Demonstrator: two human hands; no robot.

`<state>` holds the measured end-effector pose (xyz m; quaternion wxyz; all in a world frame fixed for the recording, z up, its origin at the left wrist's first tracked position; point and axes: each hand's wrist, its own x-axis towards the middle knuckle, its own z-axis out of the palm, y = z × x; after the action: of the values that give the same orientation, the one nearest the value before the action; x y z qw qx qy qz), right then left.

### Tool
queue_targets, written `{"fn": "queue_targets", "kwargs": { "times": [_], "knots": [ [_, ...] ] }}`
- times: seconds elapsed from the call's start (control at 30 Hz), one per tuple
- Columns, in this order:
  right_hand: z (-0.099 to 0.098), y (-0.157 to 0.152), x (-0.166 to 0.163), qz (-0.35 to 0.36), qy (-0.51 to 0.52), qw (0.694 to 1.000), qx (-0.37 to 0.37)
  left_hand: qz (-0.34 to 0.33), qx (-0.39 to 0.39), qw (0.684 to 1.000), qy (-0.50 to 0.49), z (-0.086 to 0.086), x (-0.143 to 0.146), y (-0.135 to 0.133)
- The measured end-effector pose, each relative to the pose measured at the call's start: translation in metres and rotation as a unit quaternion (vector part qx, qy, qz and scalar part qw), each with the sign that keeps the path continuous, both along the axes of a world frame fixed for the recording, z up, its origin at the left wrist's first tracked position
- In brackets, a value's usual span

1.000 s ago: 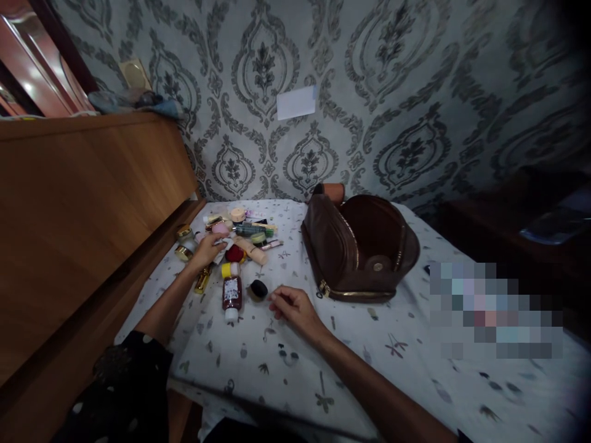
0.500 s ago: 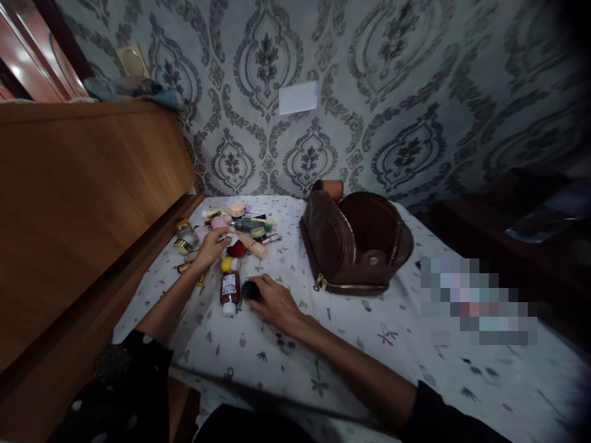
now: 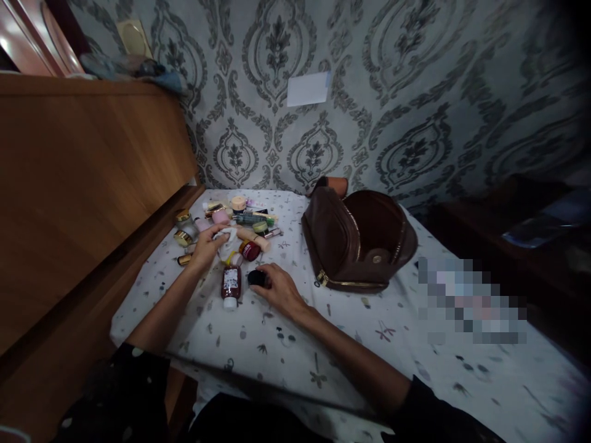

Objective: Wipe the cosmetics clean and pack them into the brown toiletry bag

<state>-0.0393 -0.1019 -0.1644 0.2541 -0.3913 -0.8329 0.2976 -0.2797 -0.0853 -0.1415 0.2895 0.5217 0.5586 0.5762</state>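
Observation:
My left hand is closed on a crumpled white wipe or tissue over the near side of a cluster of cosmetics. My right hand grips a small round black container, held just above or on the sheet; its kind is not clear. Between the hands lies a dark red bottle with a white cap toward me. A red jar rests tilted beside the wipe, and a small yellow-and-white container is partly hidden there. A beige tube lies behind the red jar.
An open brown cosmetic bag stands to the right on the patterned white sheet. Gold-lidded jars, a pink jar and a green tube sit farther back. A wooden cabinet borders the left; wallpaper rises behind.
My left hand has shifted slightly right with the white wipe, which shows more. The red jar is more exposed and farther right. My right hand still holds the black container, now tilted.

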Motion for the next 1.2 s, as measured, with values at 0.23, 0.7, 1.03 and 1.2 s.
{"fn": "queue_targets", "kwargs": {
  "times": [0.23,0.7,1.03,1.2],
  "knots": [
    [0.023,0.022,-0.01,-0.049,-0.011,0.998,0.024,0.072,0.008,0.997,0.017,-0.02,-0.008,-0.021],
    [0.051,0.039,-0.055,-0.046,-0.23,0.969,0.078,0.102,0.063,0.985,0.122,-0.03,-0.006,-0.031],
    [0.049,0.052,-0.052,-0.009,-0.243,0.968,0.067,0.086,0.082,0.975,0.189,-0.025,-0.002,-0.036],
    [0.045,0.059,-0.043,0.013,-0.215,0.975,0.06,0.081,0.082,0.97,0.213,-0.024,-0.002,-0.038]
  ]
}}
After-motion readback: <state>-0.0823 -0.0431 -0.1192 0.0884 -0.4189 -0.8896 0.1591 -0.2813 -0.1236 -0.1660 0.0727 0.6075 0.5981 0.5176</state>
